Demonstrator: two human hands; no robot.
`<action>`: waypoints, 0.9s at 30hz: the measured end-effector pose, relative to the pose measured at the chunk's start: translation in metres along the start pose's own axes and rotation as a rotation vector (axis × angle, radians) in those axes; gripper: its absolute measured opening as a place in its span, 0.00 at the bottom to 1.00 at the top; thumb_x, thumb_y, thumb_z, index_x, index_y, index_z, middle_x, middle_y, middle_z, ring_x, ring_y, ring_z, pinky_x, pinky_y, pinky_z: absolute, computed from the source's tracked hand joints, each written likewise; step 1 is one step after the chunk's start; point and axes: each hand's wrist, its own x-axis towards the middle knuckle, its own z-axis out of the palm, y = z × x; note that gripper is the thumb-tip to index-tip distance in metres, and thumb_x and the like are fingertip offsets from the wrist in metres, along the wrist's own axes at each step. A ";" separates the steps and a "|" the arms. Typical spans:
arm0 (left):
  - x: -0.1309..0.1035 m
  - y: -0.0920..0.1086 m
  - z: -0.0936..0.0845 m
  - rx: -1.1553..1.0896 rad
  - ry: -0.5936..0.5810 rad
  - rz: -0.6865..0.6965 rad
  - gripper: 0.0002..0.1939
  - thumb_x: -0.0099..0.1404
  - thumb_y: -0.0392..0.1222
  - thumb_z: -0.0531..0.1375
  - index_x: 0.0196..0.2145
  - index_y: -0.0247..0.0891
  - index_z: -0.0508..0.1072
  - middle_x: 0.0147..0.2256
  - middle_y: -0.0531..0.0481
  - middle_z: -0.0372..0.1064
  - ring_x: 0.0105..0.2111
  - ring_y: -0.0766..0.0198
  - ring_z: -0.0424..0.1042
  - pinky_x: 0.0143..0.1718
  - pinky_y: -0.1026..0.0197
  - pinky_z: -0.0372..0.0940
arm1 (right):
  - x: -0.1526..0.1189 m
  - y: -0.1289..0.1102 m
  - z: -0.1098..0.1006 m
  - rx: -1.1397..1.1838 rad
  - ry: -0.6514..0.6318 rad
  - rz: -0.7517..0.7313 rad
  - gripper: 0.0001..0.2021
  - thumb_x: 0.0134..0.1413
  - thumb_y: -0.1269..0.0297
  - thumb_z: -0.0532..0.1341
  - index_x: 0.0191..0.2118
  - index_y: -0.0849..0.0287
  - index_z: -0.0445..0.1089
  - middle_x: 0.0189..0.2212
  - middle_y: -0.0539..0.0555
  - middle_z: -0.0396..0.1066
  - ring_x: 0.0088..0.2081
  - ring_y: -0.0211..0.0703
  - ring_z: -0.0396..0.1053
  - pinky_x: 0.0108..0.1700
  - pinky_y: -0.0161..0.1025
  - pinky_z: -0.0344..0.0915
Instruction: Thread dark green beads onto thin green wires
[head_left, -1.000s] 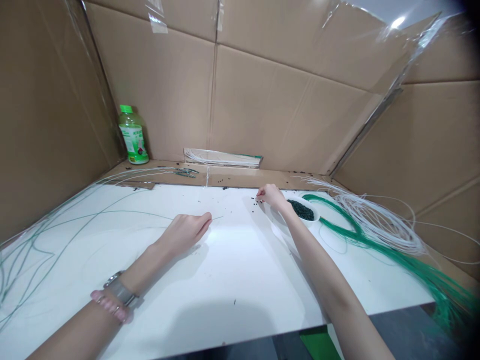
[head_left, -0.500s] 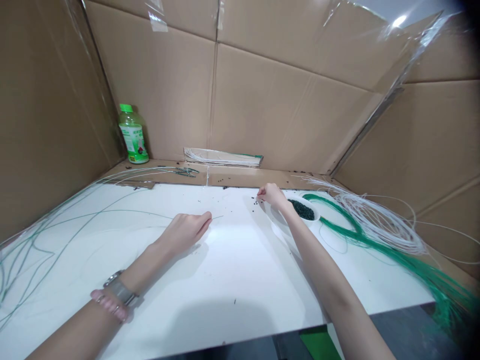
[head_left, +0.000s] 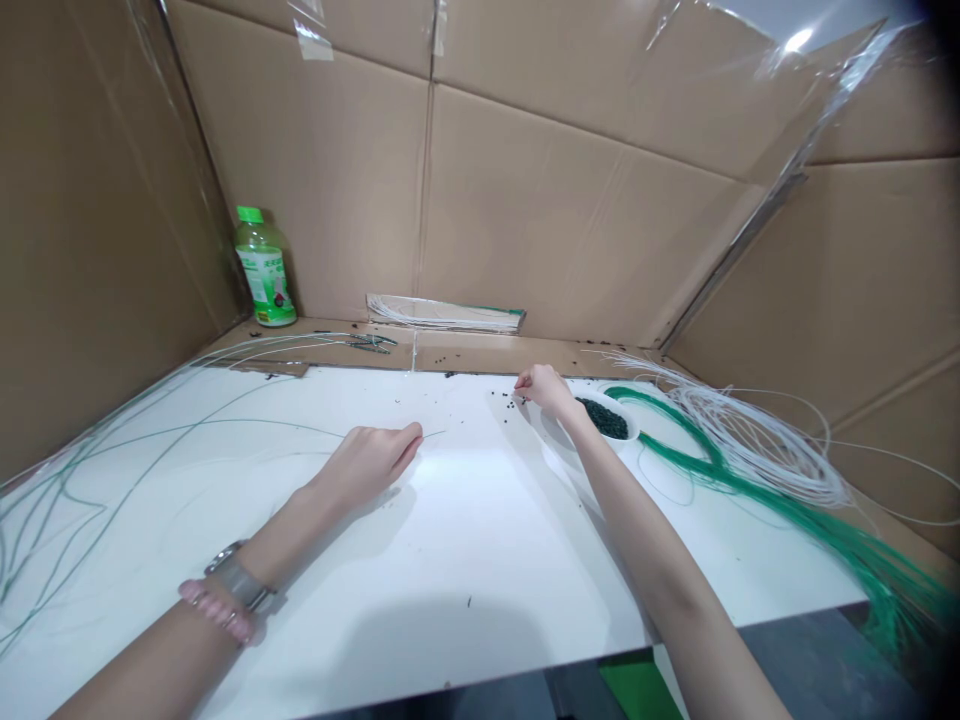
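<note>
Near the middle of the white table, my left hand [head_left: 375, 458] is closed in a pinch on a thin green cord [head_left: 247, 421]. A short tip of the cord sticks out past the fingertips to the right. My right hand [head_left: 546, 388] has its fingers pinched together just beyond a white bowl [head_left: 634, 432] of small dark beads [head_left: 604, 420]. Several loose beads [head_left: 505, 405] lie on the table beside those fingertips. Whether a bead sits in the right pinch is too small to see. The right forearm covers part of the bowl.
A green cord bundle [head_left: 787, 500] and a coil of white cord [head_left: 757, 440] lie on the right. A green-capped bottle [head_left: 268, 280] stands at the back left. Cardboard walls [head_left: 540, 190] enclose the table [head_left: 450, 580]; a strip of white cords [head_left: 450, 314] leans at the back.
A loose bead now shows a little left of the others near my right fingertips. Both hands stay almost where they were.
</note>
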 end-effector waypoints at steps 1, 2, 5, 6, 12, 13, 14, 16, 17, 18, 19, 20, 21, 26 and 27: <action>0.000 0.000 0.000 0.000 -0.001 -0.001 0.14 0.68 0.40 0.42 0.31 0.39 0.65 0.21 0.52 0.70 0.19 0.65 0.67 0.22 0.65 0.49 | 0.000 0.000 0.000 0.001 0.002 0.002 0.12 0.59 0.61 0.56 0.44 0.61 0.67 0.43 0.55 0.68 0.42 0.42 0.68 0.44 0.44 0.67; 0.000 0.000 -0.001 0.000 -0.001 -0.001 0.14 0.68 0.40 0.42 0.31 0.39 0.64 0.21 0.52 0.70 0.20 0.64 0.67 0.22 0.65 0.49 | 0.000 0.000 0.000 0.003 0.004 0.003 0.12 0.59 0.61 0.56 0.45 0.61 0.67 0.43 0.55 0.68 0.42 0.42 0.68 0.44 0.44 0.67; 0.000 0.001 -0.002 -0.001 -0.002 -0.002 0.14 0.69 0.40 0.42 0.31 0.39 0.64 0.21 0.52 0.70 0.20 0.64 0.67 0.23 0.64 0.49 | 0.001 0.002 -0.002 0.018 0.016 0.005 0.12 0.59 0.61 0.56 0.45 0.62 0.67 0.43 0.55 0.68 0.42 0.41 0.69 0.44 0.45 0.67; 0.000 0.000 -0.002 -0.001 -0.003 -0.003 0.14 0.69 0.40 0.42 0.31 0.39 0.64 0.21 0.52 0.70 0.19 0.64 0.67 0.23 0.64 0.49 | 0.000 0.004 -0.004 0.025 0.021 0.004 0.12 0.59 0.61 0.56 0.44 0.62 0.67 0.43 0.55 0.69 0.41 0.41 0.69 0.44 0.45 0.67; -0.001 0.000 -0.001 -0.005 -0.009 -0.007 0.15 0.69 0.41 0.42 0.31 0.39 0.64 0.21 0.53 0.69 0.19 0.64 0.67 0.23 0.64 0.49 | -0.002 0.014 -0.016 0.075 0.007 -0.026 0.12 0.59 0.60 0.56 0.43 0.63 0.67 0.40 0.54 0.70 0.38 0.39 0.70 0.41 0.42 0.68; -0.001 0.000 0.000 -0.006 -0.010 -0.008 0.15 0.69 0.41 0.42 0.31 0.39 0.64 0.21 0.53 0.70 0.19 0.64 0.67 0.23 0.64 0.49 | -0.003 0.015 -0.017 0.081 -0.001 -0.035 0.12 0.59 0.60 0.56 0.43 0.63 0.67 0.39 0.54 0.70 0.38 0.39 0.70 0.41 0.42 0.68; -0.001 0.000 0.000 -0.007 -0.011 -0.008 0.15 0.69 0.41 0.42 0.31 0.39 0.64 0.21 0.53 0.70 0.20 0.64 0.67 0.23 0.64 0.49 | -0.003 0.015 -0.017 0.085 -0.011 -0.044 0.12 0.59 0.60 0.56 0.43 0.63 0.68 0.39 0.54 0.70 0.37 0.39 0.70 0.40 0.42 0.68; -0.001 0.000 0.000 -0.009 -0.012 -0.009 0.15 0.69 0.41 0.42 0.31 0.39 0.64 0.21 0.53 0.70 0.20 0.64 0.67 0.23 0.65 0.50 | -0.002 0.016 -0.017 0.090 -0.028 -0.060 0.12 0.59 0.60 0.56 0.42 0.63 0.68 0.39 0.54 0.70 0.37 0.39 0.70 0.40 0.41 0.69; -0.001 0.000 0.000 -0.009 -0.012 -0.010 0.15 0.69 0.41 0.42 0.31 0.39 0.64 0.21 0.53 0.70 0.20 0.64 0.67 0.23 0.65 0.50 | -0.002 0.017 -0.016 0.091 -0.035 -0.066 0.12 0.59 0.60 0.56 0.42 0.63 0.68 0.38 0.54 0.70 0.37 0.39 0.70 0.40 0.41 0.69; 0.000 0.000 0.000 -0.009 -0.013 -0.012 0.15 0.69 0.41 0.41 0.31 0.39 0.64 0.21 0.53 0.70 0.20 0.64 0.67 0.23 0.65 0.50 | -0.001 0.017 -0.016 0.091 -0.039 -0.071 0.12 0.59 0.60 0.56 0.42 0.63 0.68 0.38 0.54 0.70 0.37 0.39 0.70 0.40 0.41 0.69; 0.000 0.000 0.000 -0.009 -0.014 -0.013 0.15 0.69 0.41 0.41 0.31 0.39 0.64 0.21 0.53 0.69 0.20 0.64 0.67 0.23 0.65 0.49 | 0.000 0.018 -0.016 0.090 -0.042 -0.074 0.12 0.59 0.60 0.56 0.42 0.63 0.68 0.39 0.54 0.70 0.37 0.39 0.70 0.40 0.41 0.69; 0.000 0.000 0.000 -0.010 -0.016 -0.013 0.15 0.69 0.41 0.41 0.31 0.39 0.64 0.21 0.53 0.69 0.20 0.64 0.67 0.23 0.65 0.49 | 0.000 0.019 -0.016 0.088 -0.042 -0.076 0.12 0.59 0.60 0.56 0.42 0.63 0.68 0.39 0.54 0.70 0.37 0.39 0.70 0.40 0.41 0.69; 0.000 -0.001 0.001 -0.010 -0.018 -0.013 0.15 0.69 0.41 0.41 0.31 0.39 0.64 0.21 0.53 0.69 0.20 0.64 0.67 0.23 0.65 0.49 | 0.001 0.021 -0.016 0.086 -0.041 -0.077 0.12 0.59 0.60 0.56 0.42 0.63 0.68 0.39 0.54 0.70 0.37 0.39 0.70 0.40 0.41 0.69; -0.001 -0.002 0.002 -0.011 -0.027 -0.016 0.15 0.69 0.42 0.41 0.31 0.39 0.63 0.21 0.53 0.68 0.20 0.64 0.67 0.23 0.65 0.49 | 0.002 0.023 -0.012 0.061 -0.052 -0.088 0.12 0.60 0.60 0.56 0.43 0.63 0.67 0.39 0.54 0.69 0.37 0.39 0.70 0.39 0.41 0.69; -0.001 -0.002 0.002 -0.011 -0.030 -0.017 0.15 0.69 0.42 0.41 0.31 0.39 0.63 0.21 0.53 0.68 0.19 0.64 0.67 0.23 0.65 0.49 | 0.002 0.022 -0.009 0.055 -0.058 -0.093 0.13 0.59 0.60 0.56 0.43 0.64 0.67 0.39 0.54 0.69 0.37 0.40 0.70 0.39 0.41 0.69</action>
